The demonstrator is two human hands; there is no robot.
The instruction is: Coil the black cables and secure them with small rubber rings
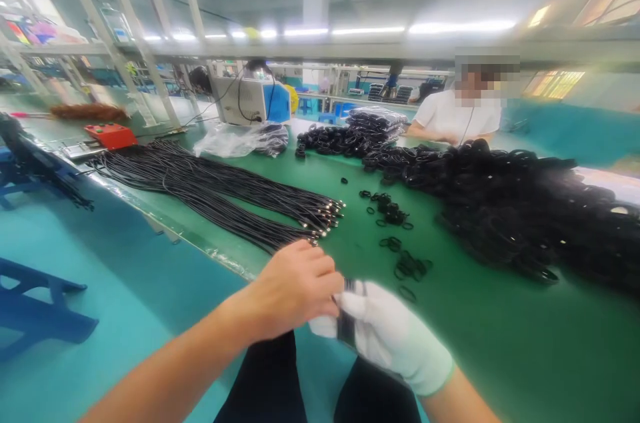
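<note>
My right hand, in a white glove, is closed around a bundle of black cable near the table's front edge. Bare and curled, my left hand meets the upper part of that bundle with its fingertips. What its fingers pinch is hidden. Just beyond the left hand lie long straight black cables with shiny metal tips pointing right. Small black rings are scattered on the green tabletop ahead of my right hand.
A large heap of coiled black cables covers the right side. Farther back are a clear plastic bag, a blue-and-white machine and a red control box. Someone in a white shirt sits opposite. A blue stool stands at left.
</note>
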